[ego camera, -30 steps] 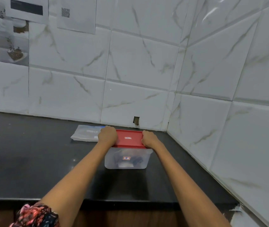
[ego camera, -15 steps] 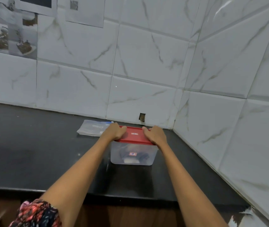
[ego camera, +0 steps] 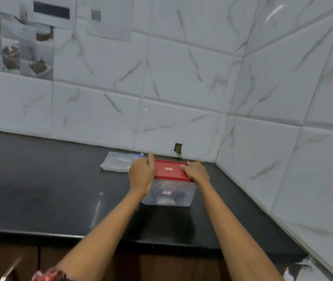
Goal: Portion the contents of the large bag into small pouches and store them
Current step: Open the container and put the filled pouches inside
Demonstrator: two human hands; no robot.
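Tiled corner, black counter point(ego camera: 40, 189): my right hand point(ego camera: 196, 173) presses the red lid point(ego camera: 169, 170) edge, left hand point(ego camera: 141, 175) grips the other end with one finger raised, box point(ego camera: 169, 194) near the wall beside flat bag point(ego camera: 119, 163); storing step, next likely seat all edges.

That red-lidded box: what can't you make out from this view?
Head view only:
- Box contents: dark shapes blurred by frosted plastic.
- Lid label: too small.
- Box's left side: behind the left hand.
- Right hand fingers: curled over the lid's edge, tips hidden.
- Bag print: blurred.
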